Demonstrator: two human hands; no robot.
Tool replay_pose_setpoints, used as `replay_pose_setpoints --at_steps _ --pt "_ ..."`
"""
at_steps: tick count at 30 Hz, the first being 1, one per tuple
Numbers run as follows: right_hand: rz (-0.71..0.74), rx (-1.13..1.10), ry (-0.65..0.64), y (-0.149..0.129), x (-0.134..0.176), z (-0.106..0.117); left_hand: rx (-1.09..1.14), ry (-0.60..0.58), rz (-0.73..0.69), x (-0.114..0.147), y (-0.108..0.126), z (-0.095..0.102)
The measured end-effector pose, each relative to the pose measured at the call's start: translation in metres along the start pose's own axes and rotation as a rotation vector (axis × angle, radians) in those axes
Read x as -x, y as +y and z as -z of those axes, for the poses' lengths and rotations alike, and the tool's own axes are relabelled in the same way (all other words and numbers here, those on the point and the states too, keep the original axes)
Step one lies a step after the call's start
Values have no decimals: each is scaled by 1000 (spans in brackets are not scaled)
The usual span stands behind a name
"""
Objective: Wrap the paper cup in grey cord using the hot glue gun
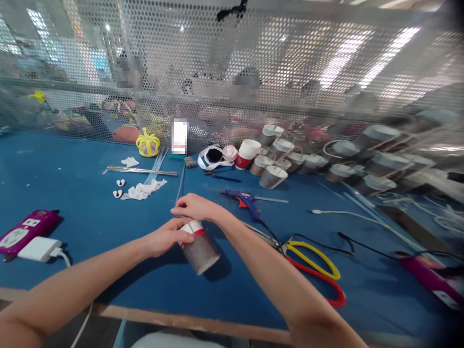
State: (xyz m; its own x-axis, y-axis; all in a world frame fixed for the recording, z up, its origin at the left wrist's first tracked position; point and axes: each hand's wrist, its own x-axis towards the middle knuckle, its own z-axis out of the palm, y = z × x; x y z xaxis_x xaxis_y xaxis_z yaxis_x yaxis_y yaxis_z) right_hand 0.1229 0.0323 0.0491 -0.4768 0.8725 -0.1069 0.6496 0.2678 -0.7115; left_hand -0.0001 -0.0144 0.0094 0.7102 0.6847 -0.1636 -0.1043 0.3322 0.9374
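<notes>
My left hand (165, 238) is wrapped around a paper cup (201, 251), tilted with its white rim up toward the hands. A grey covering hides most of the cup's side, and a red band shows below the rim. Over the rim, my right hand (197, 208) has its fingers pinched together on a thin grey cord (180, 186). This cord runs back across the table to a small grey ball of it (189, 162). The fingertips of my right hand are partly hidden.
Right of my hands lie a blue glue gun (248, 202) and scissors (315, 261) with yellow and red handles. Several grey-covered cups (273, 177) stand at the back right. A purple power strip (31, 229) lies left, and a mesh screen (203, 63) closes the back.
</notes>
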Motion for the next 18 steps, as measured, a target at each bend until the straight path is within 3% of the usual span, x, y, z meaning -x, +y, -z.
replay_pose_setpoints --at_steps 3,10,14,18 --pt "-121 87 69 10 13 15 22 37 -45 0 0 2" --pt "-517 437 466 56 65 77 64 163 -92 -1 3 3" --pt "-697 487 418 88 88 82 86 173 -119 -3 1 6" --pt "-730 407 363 110 90 67 48 227 -156 -5 0 9"
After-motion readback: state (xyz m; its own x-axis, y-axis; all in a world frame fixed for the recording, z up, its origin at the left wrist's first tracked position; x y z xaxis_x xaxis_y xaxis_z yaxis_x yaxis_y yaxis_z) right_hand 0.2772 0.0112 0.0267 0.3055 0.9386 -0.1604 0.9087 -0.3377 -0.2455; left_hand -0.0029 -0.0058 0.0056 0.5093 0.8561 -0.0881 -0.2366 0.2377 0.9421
